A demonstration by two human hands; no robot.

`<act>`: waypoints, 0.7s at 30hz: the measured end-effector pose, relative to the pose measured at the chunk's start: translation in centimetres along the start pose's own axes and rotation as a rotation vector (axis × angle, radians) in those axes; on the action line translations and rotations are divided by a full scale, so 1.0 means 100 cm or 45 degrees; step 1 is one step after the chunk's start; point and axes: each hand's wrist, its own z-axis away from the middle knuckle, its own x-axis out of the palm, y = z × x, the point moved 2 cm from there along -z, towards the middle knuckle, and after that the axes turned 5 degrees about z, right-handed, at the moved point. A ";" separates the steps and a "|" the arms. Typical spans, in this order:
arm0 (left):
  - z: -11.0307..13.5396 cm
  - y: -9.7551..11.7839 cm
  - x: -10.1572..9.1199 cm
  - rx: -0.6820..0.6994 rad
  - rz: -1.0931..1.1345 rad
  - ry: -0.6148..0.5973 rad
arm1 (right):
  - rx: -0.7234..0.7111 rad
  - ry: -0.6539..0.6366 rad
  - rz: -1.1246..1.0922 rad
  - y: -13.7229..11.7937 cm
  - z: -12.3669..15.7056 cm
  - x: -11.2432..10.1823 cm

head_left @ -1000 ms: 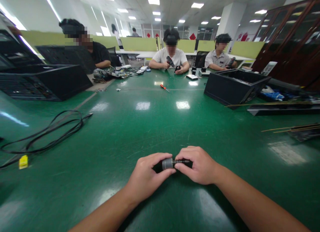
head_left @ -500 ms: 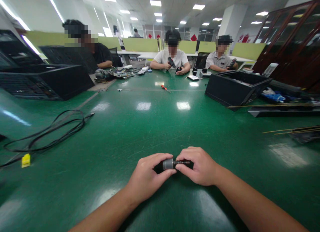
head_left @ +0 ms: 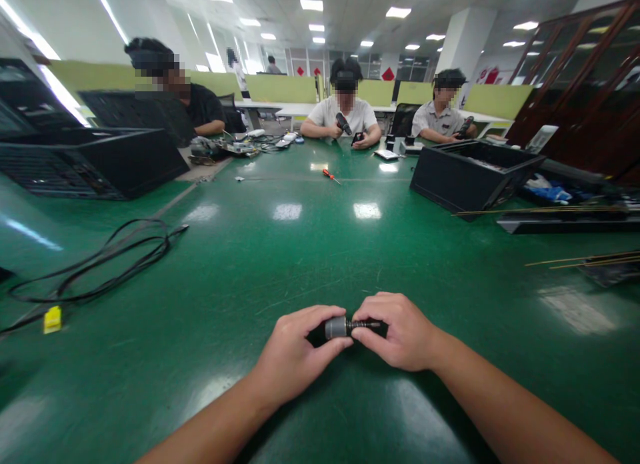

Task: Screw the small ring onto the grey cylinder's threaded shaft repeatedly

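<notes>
My left hand (head_left: pixel 295 351) is closed around a small dark tool with a grey metal collar (head_left: pixel 335 328), low on the green table (head_left: pixel 320 251). My right hand (head_left: pixel 397 331) pinches the thin dark bit (head_left: pixel 367 325) that sticks out of the collar. The two hands almost touch. The tool's body is mostly hidden inside my left fist.
A black cable (head_left: pixel 110 257) with a yellow tag (head_left: pixel 51 319) coils at the left. Black cases sit at the left (head_left: pixel 95 161) and right (head_left: pixel 467 174). A red-handled screwdriver (head_left: pixel 329 176) lies mid-table. Thin rods (head_left: pixel 580 259) lie at the right. Three people sit at the far end.
</notes>
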 end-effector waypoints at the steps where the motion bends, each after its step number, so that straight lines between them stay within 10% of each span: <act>1: 0.000 0.000 0.000 0.002 -0.003 0.000 | -0.001 -0.002 0.001 0.000 0.000 0.000; 21: 0.000 0.000 -0.001 0.023 -0.015 0.016 | 0.002 -0.005 0.001 0.001 0.000 0.000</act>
